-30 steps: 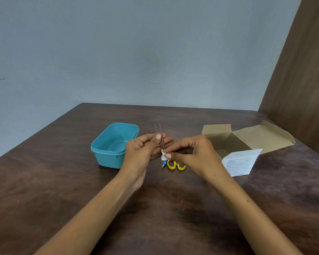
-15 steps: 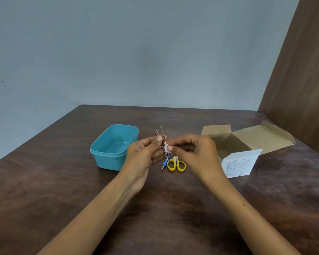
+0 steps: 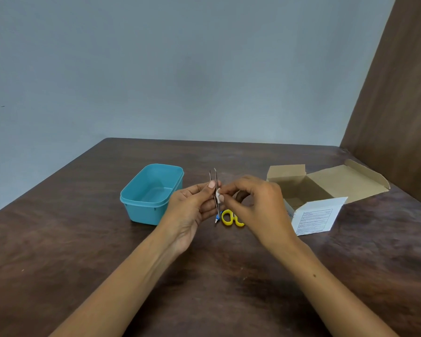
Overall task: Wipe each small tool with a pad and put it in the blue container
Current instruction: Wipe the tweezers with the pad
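My left hand (image 3: 192,207) holds thin metal tweezers (image 3: 214,177) upright above the table, thumb and fingers pinching the lower half, the two prongs pointing up. My right hand (image 3: 253,203) pinches a small white pad (image 3: 218,197) against the tweezers' middle. The blue container (image 3: 151,193) stands open on the table just left of my left hand; nothing shows inside it. Yellow-handled scissors (image 3: 229,218) lie on the table below my hands, partly hidden by my right hand, with a small blue-and-white tip (image 3: 217,218) beside them.
An open cardboard box (image 3: 326,183) with its flaps spread sits at the right, and a white printed flap (image 3: 314,215) hangs at its front. A brown panel (image 3: 399,105) rises along the table's right side. The dark wooden table (image 3: 83,251) reaches to a grey wall.
The pad has slid up the tweezers from their lower end to their middle. Both hands have risen slightly, uncovering more of the scissors.
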`<state>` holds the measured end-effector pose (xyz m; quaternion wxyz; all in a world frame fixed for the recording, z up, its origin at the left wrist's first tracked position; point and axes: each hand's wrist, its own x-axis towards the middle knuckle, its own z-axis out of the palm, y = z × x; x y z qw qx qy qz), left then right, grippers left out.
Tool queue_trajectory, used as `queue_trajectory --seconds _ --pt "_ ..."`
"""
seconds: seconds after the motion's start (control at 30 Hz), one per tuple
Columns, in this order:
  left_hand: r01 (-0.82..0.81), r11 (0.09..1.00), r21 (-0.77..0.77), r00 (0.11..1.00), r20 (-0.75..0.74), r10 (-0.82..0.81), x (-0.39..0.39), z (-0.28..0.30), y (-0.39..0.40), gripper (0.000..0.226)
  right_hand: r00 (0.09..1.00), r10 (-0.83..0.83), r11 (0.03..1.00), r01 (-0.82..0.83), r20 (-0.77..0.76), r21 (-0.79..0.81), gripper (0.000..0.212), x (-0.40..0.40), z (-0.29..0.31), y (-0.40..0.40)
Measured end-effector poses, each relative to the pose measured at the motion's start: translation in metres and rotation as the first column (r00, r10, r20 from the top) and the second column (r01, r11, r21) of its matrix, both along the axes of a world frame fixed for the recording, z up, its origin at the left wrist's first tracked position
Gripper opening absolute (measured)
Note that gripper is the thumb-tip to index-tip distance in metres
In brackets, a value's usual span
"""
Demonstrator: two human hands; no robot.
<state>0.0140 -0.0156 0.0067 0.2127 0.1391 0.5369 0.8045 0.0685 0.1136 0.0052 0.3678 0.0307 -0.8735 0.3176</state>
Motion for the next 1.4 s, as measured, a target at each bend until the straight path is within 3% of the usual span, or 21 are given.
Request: queue_trajectory --seconds 0.13,0.33,0.6,0.97,1.17,1.3,1.4 --pt "0.072 0.996 -0.058 0.997 -0.018 -0.073 0.002 -0.001 0.001 0.018 0.989 -0.084 0.996 0.080 -0.118 -0.037 0.008 -0.002 -0.001 0.002" --pt "0.079 0.994 -0.079 0.996 -0.033 -0.082 0.004 0.001 0.001 0.014 0.981 -0.123 0.992 0.117 -0.148 -0.048 0.005 -0.002 0.000 0.000" --pt "-0.042 0.999 0.034 0.998 0.047 0.040 -0.002 -0.001 0.001 0.012 0.999 -0.027 0.998 0.029 -0.045 0.059 0.007 -0.001 -0.003 -0.005" --pt "-0.101 0.984 0.150 0.991 0.103 0.086 -0.009 0.003 -0.002 0.017 0.965 0.138 0.983 -0.106 0.222 -0.147 0.004 0.004 0.008 -0.002" --pt "-0.096 0.981 0.171 0.994 0.071 0.085 -0.009 0.004 -0.002 0.014 0.979 0.115 0.981 -0.085 0.168 -0.176 0.004 0.005 0.007 -0.004" --pt "-0.106 0.979 0.171 0.993 0.063 0.096 -0.008 0.004 -0.002 0.015 0.993 0.097 0.995 -0.095 0.064 -0.045 0.005 0.005 0.006 -0.004" --pt "-0.117 0.978 0.172 0.992 0.061 0.108 -0.008 0.004 -0.002 0.014 0.975 0.197 0.980 -0.200 0.100 0.015 0.006 0.006 0.011 0.002"
